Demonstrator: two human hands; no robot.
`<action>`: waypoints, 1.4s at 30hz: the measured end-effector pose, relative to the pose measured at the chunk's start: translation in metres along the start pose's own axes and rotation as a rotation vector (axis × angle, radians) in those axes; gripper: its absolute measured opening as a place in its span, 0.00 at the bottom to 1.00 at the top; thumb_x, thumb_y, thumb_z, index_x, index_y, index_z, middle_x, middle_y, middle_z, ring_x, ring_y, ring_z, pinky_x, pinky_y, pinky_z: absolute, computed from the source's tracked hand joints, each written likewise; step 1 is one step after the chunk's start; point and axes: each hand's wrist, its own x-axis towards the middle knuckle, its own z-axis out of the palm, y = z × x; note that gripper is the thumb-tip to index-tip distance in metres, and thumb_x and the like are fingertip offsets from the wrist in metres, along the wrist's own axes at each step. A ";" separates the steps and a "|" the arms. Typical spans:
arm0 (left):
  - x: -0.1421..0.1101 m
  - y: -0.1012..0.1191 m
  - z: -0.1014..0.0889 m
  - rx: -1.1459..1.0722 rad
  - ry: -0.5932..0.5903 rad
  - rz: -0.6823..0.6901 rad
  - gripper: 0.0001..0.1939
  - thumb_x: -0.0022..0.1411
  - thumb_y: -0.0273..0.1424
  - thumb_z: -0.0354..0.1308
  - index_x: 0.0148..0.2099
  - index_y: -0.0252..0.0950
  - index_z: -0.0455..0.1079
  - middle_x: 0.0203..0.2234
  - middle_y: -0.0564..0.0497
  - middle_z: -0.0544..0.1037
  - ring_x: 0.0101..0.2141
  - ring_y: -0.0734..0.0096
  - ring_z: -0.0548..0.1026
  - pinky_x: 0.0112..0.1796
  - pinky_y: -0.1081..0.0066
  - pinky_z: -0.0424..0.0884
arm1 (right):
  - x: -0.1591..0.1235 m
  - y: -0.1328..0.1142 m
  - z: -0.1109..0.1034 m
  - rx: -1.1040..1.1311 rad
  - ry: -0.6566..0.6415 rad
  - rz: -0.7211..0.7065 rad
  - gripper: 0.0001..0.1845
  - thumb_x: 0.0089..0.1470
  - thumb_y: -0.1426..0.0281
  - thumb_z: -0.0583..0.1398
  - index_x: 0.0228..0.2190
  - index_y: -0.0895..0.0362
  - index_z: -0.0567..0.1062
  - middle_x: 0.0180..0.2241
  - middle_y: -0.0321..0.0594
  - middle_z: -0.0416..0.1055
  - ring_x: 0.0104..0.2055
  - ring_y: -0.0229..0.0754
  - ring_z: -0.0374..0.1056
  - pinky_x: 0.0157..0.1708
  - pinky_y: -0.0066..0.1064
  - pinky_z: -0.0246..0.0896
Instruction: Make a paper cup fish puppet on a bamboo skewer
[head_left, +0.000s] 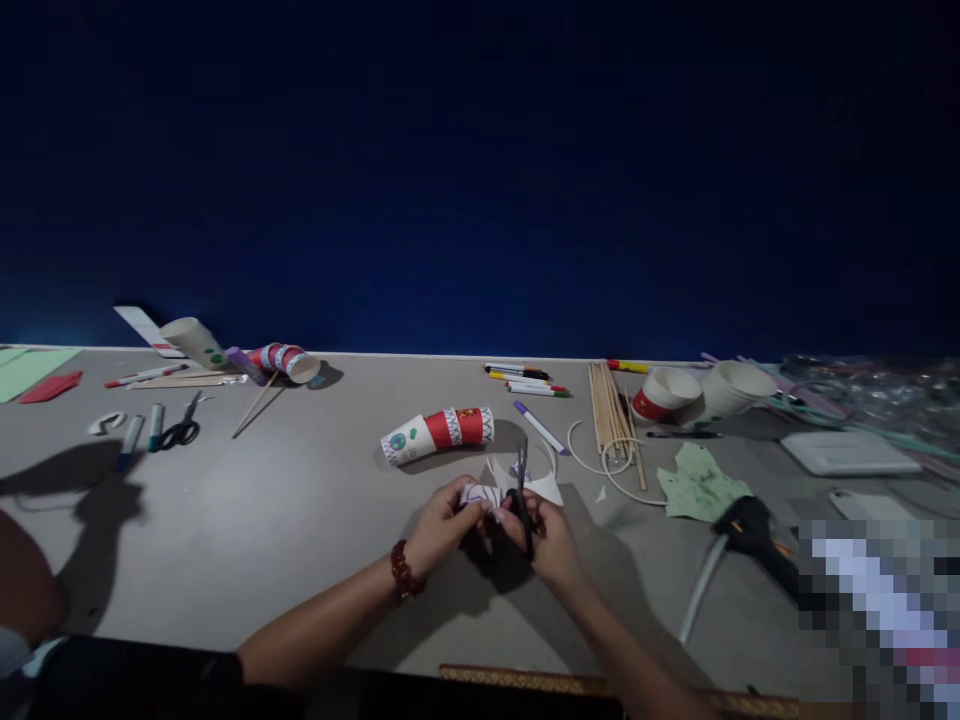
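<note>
My left hand (442,530), with a beaded bracelet at its wrist, is closed on a small white piece of paper (480,494) marked with purple lines. Close beside it, my right hand (546,535) grips black scissors (523,490), their blades pointing up and away from me. The fingertips of both hands nearly meet at the paper's right end. Beyond the hands lies a curved piece of joined paper cups (454,428), red and white with drawn patterns. A white paper scrap (549,488) rests partly behind the scissors.
Markers (529,380), a purple marker (540,427) and wooden sticks (606,410) lie farther back. At right are paper cups (735,385), crumpled green paper (701,485) and a glue gun (757,535). Leftward are more scissors (180,430) and a decorated cup piece (289,362). Another person's arm (26,575) shows at far left.
</note>
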 end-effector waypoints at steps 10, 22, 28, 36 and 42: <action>-0.004 0.017 -0.003 -0.044 0.134 0.132 0.14 0.61 0.43 0.60 0.34 0.36 0.66 0.25 0.54 0.73 0.27 0.71 0.71 0.33 0.71 0.68 | -0.033 0.008 0.005 -0.008 -0.282 0.221 0.26 0.49 0.45 0.63 0.24 0.55 0.68 0.16 0.32 0.69 0.20 0.37 0.65 0.24 0.28 0.55; -0.006 0.016 -0.003 0.067 0.142 0.166 0.13 0.63 0.40 0.58 0.33 0.36 0.66 0.23 0.54 0.73 0.26 0.70 0.71 0.32 0.71 0.66 | -0.032 0.002 0.014 0.009 -0.291 0.229 0.29 0.47 0.42 0.62 0.22 0.54 0.64 0.14 0.30 0.66 0.17 0.35 0.60 0.22 0.28 0.52; -0.006 0.017 -0.004 0.108 0.140 0.181 0.11 0.63 0.38 0.57 0.33 0.36 0.67 0.24 0.53 0.74 0.27 0.70 0.71 0.32 0.72 0.67 | -0.032 0.000 0.014 -0.019 -0.287 0.228 0.28 0.47 0.43 0.63 0.22 0.53 0.64 0.14 0.30 0.67 0.17 0.35 0.61 0.22 0.28 0.53; -0.006 0.014 -0.004 0.117 0.157 0.201 0.11 0.64 0.38 0.56 0.33 0.36 0.67 0.24 0.53 0.74 0.27 0.71 0.71 0.32 0.72 0.67 | -0.030 0.006 0.013 -0.026 -0.292 0.254 0.31 0.44 0.38 0.62 0.22 0.53 0.63 0.14 0.30 0.66 0.17 0.35 0.60 0.23 0.28 0.52; -0.005 0.013 -0.004 0.113 0.158 0.184 0.13 0.64 0.41 0.57 0.33 0.36 0.66 0.24 0.53 0.74 0.27 0.70 0.72 0.32 0.71 0.67 | -0.031 0.007 0.014 -0.032 -0.290 0.249 0.32 0.44 0.37 0.60 0.21 0.53 0.63 0.13 0.30 0.64 0.16 0.35 0.59 0.21 0.28 0.53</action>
